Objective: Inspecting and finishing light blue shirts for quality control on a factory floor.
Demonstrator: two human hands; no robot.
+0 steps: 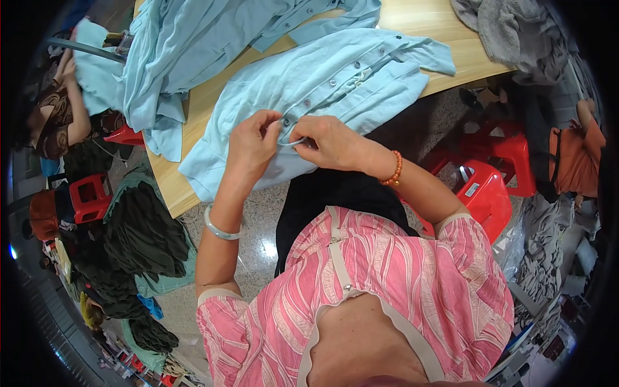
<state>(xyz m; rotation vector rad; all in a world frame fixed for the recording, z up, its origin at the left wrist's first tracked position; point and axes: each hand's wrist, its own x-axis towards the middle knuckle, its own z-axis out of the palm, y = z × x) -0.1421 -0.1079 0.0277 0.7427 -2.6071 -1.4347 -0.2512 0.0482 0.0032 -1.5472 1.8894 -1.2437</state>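
A light blue shirt with a row of dark buttons lies across the wooden table, its lower part hanging over the near edge. My left hand pinches the shirt's front strip with thumb and forefinger, just left of a button. On the other side of that button, my right hand has its fingers curled and closed on the edge of the cloth. The fingertips of both hands are a short gap apart. Cloth partly hides what lies right under them.
More light blue shirts are heaped at the table's far left. A grey garment lies at the far right. Red stools stand on the right, with dark green cloth piles on the left floor. Other people sit nearby.
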